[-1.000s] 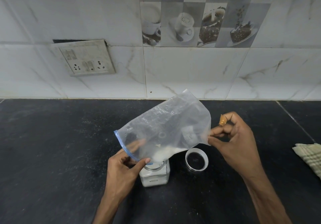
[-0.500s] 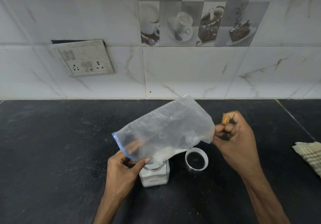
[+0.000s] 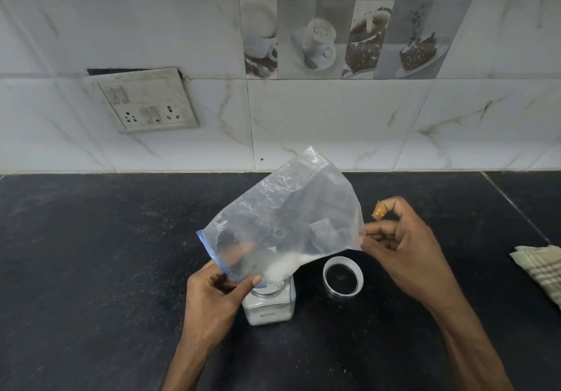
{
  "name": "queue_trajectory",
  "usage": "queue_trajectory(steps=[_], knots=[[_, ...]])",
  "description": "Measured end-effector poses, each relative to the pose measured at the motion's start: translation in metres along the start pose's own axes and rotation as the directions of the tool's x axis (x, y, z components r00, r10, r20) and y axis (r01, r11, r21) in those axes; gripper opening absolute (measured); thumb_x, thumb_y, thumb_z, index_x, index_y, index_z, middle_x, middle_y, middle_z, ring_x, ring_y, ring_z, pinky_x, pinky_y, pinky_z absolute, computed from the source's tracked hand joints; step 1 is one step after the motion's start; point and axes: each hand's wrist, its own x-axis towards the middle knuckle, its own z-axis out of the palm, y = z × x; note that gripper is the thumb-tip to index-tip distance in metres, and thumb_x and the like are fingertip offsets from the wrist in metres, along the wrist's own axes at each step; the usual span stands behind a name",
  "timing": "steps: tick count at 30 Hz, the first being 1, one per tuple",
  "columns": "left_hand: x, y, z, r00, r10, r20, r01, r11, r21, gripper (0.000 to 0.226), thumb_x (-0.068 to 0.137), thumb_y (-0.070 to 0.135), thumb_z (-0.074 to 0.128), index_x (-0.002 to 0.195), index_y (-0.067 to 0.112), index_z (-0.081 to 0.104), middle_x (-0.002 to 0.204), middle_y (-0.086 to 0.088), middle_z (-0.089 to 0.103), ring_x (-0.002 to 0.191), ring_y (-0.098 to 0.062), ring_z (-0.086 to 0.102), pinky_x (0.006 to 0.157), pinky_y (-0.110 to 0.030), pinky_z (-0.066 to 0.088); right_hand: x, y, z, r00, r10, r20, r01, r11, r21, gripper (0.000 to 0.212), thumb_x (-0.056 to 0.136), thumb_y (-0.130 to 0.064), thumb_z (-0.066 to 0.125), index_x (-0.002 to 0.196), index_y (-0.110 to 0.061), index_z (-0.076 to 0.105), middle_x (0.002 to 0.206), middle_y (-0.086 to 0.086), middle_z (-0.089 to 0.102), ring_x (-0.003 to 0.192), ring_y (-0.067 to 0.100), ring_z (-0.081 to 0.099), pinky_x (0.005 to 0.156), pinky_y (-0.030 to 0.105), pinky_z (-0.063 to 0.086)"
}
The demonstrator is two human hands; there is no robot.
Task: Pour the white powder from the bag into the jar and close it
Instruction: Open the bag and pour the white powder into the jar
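Bag (image 3: pixel 291 208) clear crinkled plastic, white powder (image 3: pixel 283 264), square jar (image 3: pixel 270 302), round lid (image 3: pixel 343 275)

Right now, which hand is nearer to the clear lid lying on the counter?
The right hand. It pinches the bottom corner of the bag just right of the lid; the left hand grips the bag's mouth beyond the jar, left of the lid.

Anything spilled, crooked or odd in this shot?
The wall switch plate sits crooked, with a dark gap along its top edge, as if loose. No spilled heap shows on the counter around the jar. The right hand holds a small orange scrap while pinching the bag.
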Motion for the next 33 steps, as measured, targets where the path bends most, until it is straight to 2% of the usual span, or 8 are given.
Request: queue_trajectory(steps=[2,4,9,18,22,24,28,33], knots=[[-0.0002,0.0015,0.0005,1.0,0.002,-0.007,-0.002,1.0,0.004,0.052,0.067,0.002,0.086,0.11,0.027,0.073,0.094,0.009,0.079,0.072,-0.003,0.073,0.067,-0.016,0.058,0.0002,0.0006,-0.0012,1.0,0.008,-0.001,-0.008,1.0,-0.014,0.035,0.084,0.009,0.066,0.094,-0.016,0.043,0.08,-0.007,0.078,0.073,0.019,0.073,0.069,0.023,0.057],[-0.0003,0.0028,0.0009,1.0,0.0,-0.011,0.0,1.0,0.004,0.051,0.067,0.0,0.086,0.107,0.029,0.073,0.09,0.006,0.079,0.067,0.0,0.071,0.063,-0.012,0.055,0.0011,0.0016,-0.0014,1.0,0.017,0.0,-0.017,1.0,-0.014,0.038,0.082,0.01,0.068,0.094,-0.015,0.042,0.078,-0.003,0.078,0.07,0.016,0.073,0.067,0.021,0.055],[-0.0003,0.0009,-0.0001,1.0,-0.005,-0.005,0.005,1.0,0.019,0.048,0.066,0.001,0.086,0.108,0.02,0.074,0.084,0.012,0.078,0.06,0.0,0.068,0.06,-0.011,0.054,0.005,0.0057,-0.0034,0.998,0.035,-0.056,-0.037,0.999,-0.023,0.05,0.071,0.004,0.082,0.089,-0.02,0.041,0.073,0.004,0.076,0.066,0.02,0.072,0.07,0.031,0.056],[0.0003,-0.0021,0.0004,1.0,0.025,0.0,-0.025,1.0,0.006,0.05,0.066,-0.001,0.086,0.111,0.019,0.074,0.094,0.01,0.078,0.062,-0.007,0.069,0.06,-0.011,0.054,0.004,0.0043,-0.0045,0.997,0.0,0.076,0.001,1.0,-0.011,0.032,0.086,0.015,0.059,0.092,-0.013,0.043,0.078,0.004,0.077,0.077,0.036,0.071,0.072,0.052,0.051],[0.0005,-0.0031,0.0005,1.0,0.026,-0.006,-0.026,1.0,0.006,0.047,0.066,-0.001,0.086,0.108,0.018,0.075,0.095,0.008,0.078,0.061,-0.008,0.069,0.06,-0.011,0.054,0.0043,0.0046,-0.0035,0.99,-0.015,0.137,0.018,1.0,-0.021,0.019,0.096,0.0,0.055,0.097,-0.018,0.048,0.085,0.003,0.077,0.084,0.019,0.073,0.081,0.042,0.055],[0.0008,-0.0024,0.0004,1.0,0.025,-0.005,-0.025,1.0,0.0,0.049,0.066,0.0,0.086,0.108,0.022,0.075,0.093,0.008,0.078,0.062,-0.006,0.069,0.061,-0.011,0.054,0.0029,0.0048,-0.0021,0.991,-0.015,0.132,0.017,1.0,-0.011,0.005,0.1,-0.023,0.052,0.1,-0.022,0.047,0.085,0.003,0.075,0.081,0.015,0.071,0.083,0.045,0.058],[0.0007,-0.0011,-0.0004,1.0,0.028,-0.009,-0.028,0.999,0.015,0.049,0.066,0.0,0.086,0.107,0.024,0.074,0.089,0.009,0.079,0.06,0.0,0.068,0.061,-0.01,0.053,0.0,0.0007,0.0039,0.994,0.032,0.101,-0.039,0.997,0.072,0.046,0.072,-0.05,0.066,0.104,-0.028,0.041,0.094,0.001,0.074,0.079,0.009,0.071,0.072,0.03,0.059],[0.0006,-0.002,-0.0008,1.0,0.019,-0.008,-0.019,1.0,0.004,0.052,0.067,0.001,0.086,0.11,0.026,0.073,0.095,0.011,0.078,0.066,-0.006,0.071,0.066,-0.016,0.058,0.0013,0.0046,0.0049,1.0,-0.005,-0.015,0.004,1.0,-0.028,0.065,0.066,-0.014,0.09,0.105,-0.029,0.04,0.086,-0.005,0.073,0.077,0.006,0.072,0.071,0.019,0.057]])
